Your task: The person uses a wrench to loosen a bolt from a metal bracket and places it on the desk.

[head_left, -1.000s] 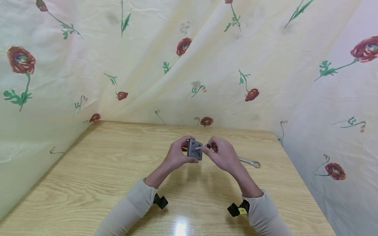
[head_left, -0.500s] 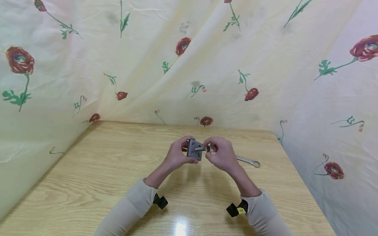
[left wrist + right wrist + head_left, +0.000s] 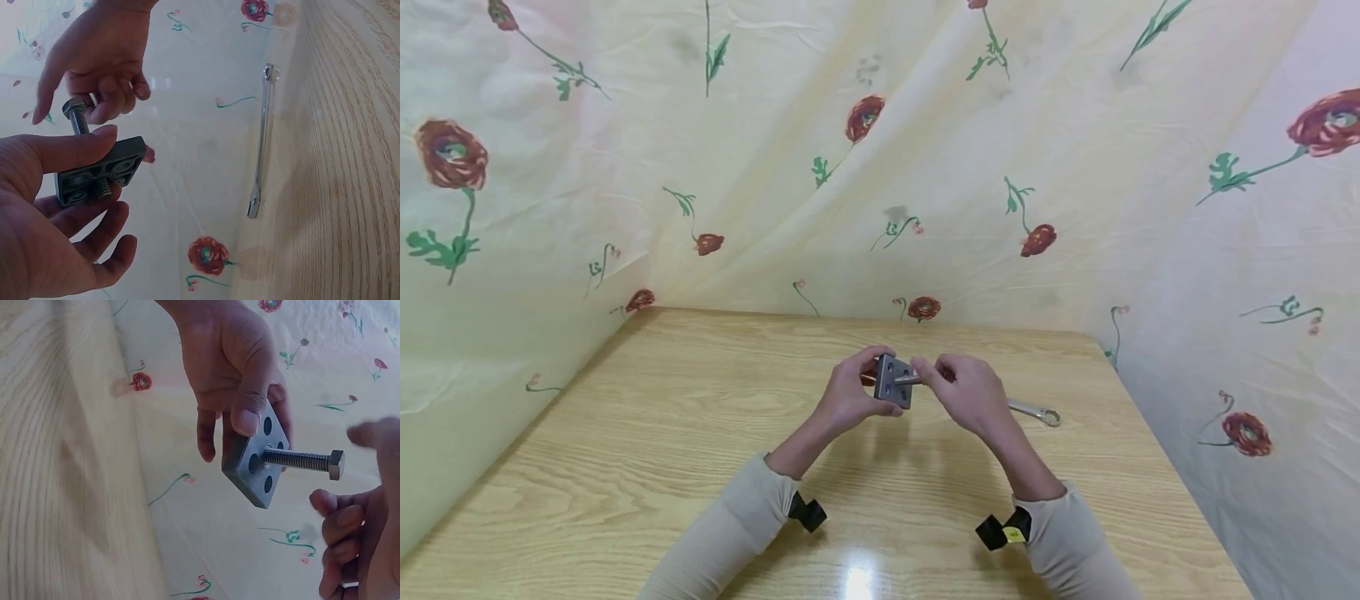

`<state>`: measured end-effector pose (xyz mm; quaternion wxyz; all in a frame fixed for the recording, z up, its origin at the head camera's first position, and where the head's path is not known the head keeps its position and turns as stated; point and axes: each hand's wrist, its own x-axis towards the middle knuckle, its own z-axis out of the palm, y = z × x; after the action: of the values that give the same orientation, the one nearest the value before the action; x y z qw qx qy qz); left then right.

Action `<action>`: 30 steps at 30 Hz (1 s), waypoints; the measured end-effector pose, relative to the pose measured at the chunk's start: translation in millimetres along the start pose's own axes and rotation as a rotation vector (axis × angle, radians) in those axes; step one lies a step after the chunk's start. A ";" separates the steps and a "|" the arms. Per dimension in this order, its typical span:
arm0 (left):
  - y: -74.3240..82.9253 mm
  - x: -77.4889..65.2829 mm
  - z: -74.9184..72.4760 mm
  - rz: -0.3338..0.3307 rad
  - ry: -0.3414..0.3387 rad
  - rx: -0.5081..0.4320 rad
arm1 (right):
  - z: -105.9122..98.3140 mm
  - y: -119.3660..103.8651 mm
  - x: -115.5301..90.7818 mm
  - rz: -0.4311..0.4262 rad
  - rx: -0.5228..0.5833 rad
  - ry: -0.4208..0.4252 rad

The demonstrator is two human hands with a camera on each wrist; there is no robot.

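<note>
A square grey plate (image 3: 884, 393) with round holes stays upright in my left hand (image 3: 848, 393), gripped at its edges between thumb and fingers. Through its middle runs a hex bolt (image 3: 300, 460). Most of the threaded shank stands out on the right-hand side, and in the left wrist view the bolt's tip (image 3: 102, 188) pokes out the other face. My right hand (image 3: 973, 396) is around the bolt head (image 3: 336, 465) without touching it: one digit reaches out straight past the head, while the other fingers are loosely bent below it.
A combination wrench (image 3: 1036, 412) lies on the wooden table (image 3: 715, 400) to the right, partly behind my right hand. Floral cloth (image 3: 760, 167) hangs along the back and both sides. Each wrist wears a small black camera (image 3: 811, 514).
Half a second ago my right fingers pinched the bolt head; now they have let go and spread apart around it. The left hand and plate have kept their place.
</note>
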<state>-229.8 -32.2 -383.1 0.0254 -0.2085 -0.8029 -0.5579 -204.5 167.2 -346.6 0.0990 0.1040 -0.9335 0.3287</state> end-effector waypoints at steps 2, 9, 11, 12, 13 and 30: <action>0.2 0.0 0.1 -0.005 0.002 -0.001 | 0.8 0.6 0.6 0.058 0.000 -0.053; -0.5 0.5 0.4 0.006 -0.001 0.003 | 5.4 3.3 1.9 0.086 0.068 -0.122; -1.0 0.7 0.4 0.010 -0.004 0.004 | 5.7 3.6 2.0 0.068 0.079 -0.109; -1.4 0.7 0.4 0.010 -0.004 0.004 | 5.6 3.3 2.0 0.055 0.081 -0.101; -1.5 0.8 0.5 0.011 -0.004 0.003 | 5.3 3.2 2.1 0.037 0.079 -0.092; -2.4 2.2 1.2 -0.004 -0.004 -0.009 | -5.1 5.9 3.5 -0.278 0.072 0.080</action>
<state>-232.4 -31.2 -385.1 0.0218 -0.2083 -0.8009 -0.5609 -208.8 174.5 -345.2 0.1768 0.2228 -0.8930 0.3489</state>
